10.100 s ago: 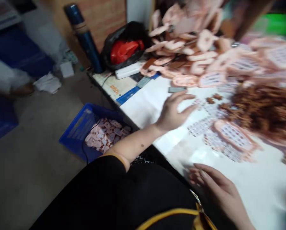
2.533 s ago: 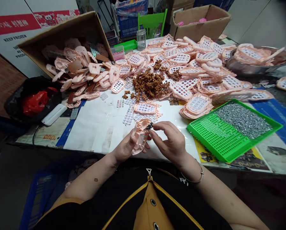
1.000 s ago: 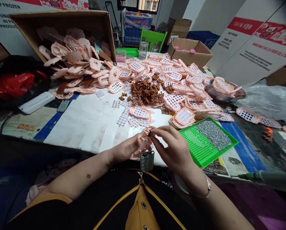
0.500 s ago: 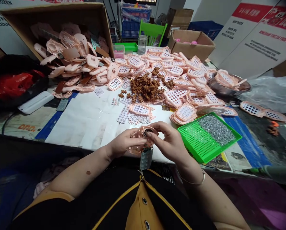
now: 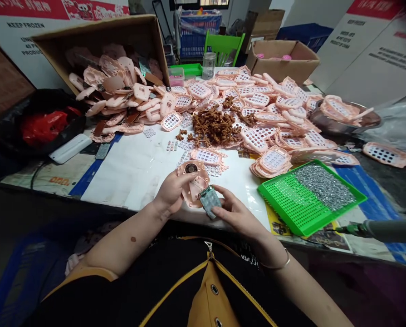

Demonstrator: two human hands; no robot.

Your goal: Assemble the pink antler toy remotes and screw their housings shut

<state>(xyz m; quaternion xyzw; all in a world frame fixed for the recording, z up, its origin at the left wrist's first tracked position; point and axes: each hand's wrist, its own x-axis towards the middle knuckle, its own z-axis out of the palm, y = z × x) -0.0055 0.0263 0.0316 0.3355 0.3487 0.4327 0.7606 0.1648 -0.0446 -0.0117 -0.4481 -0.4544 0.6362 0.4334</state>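
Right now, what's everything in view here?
Held shell: one, pink, in left hand
Circuit board: one, grey, in right hand
Loose shells: many, pink, across table
Brown pieces: many, brown, table centre
Tray: one, green, right of centre
Metal parts: many, silver, in tray
Cartons: several, brown, back left and right
Bowl: one, silver, far right
Jar: one, clear, table back
Bag: one, black, far left
Crates: several, blue, back and lower left
Tool: one, grey, front right
Left hand: one, bare, on held shell
Right hand: one, bare, on circuit board
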